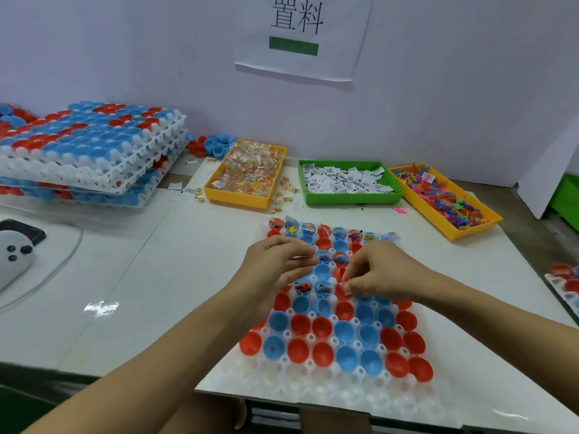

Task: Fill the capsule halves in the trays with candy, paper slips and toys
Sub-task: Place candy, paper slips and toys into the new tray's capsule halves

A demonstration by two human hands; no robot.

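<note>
Capsule halves [322, 327], red and blue, sit open side up in a white tray [313, 383] on the white table [175, 277], right in front of the person. The far rows already hold small things; the near rows look empty. Both hands hover over the middle of this tray. The left hand [275, 261] has its fingers curled, and thumb and forefinger pinch something thin; I cannot tell what it is. The right hand [376, 270] also has curled fingers, and its fingertips [346, 285] pinch a small pale piece just above a red half. Behind the tray stand three bins: a yellow bin of wrapped candy [247, 173], a green bin of paper slips [347, 181] and a yellow bin of coloured toys [445, 202]. At the far left lies a stack of trays [91, 148] with more capsule halves.
</note>
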